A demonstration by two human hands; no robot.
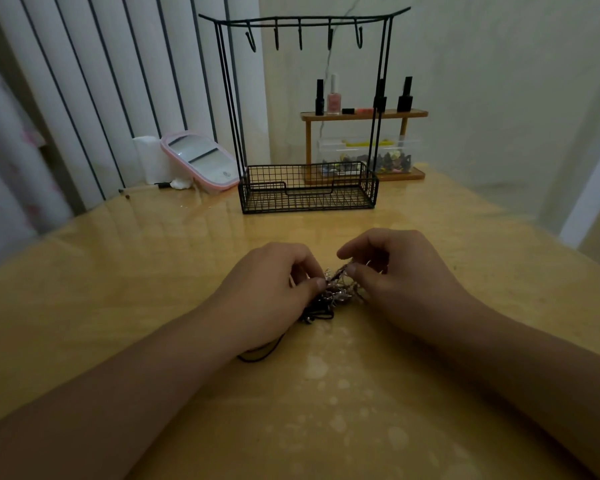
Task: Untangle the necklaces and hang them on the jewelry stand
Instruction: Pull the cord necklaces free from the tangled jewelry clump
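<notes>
Both hands work the necklaces (333, 294), a knotted clump on the worktop (118, 271), well short of the jewelry stand (309, 109). Left hand (274, 285) and right hand (395, 275) each hold a narrow pinch grip on strands at the clump's top. Risk: pulling apart hard would likely tighten knots or snap a fine chain. Clump looks dark, glinting silver links mixed with black cord trailing under the left wrist. Stand hooks bare.
</notes>
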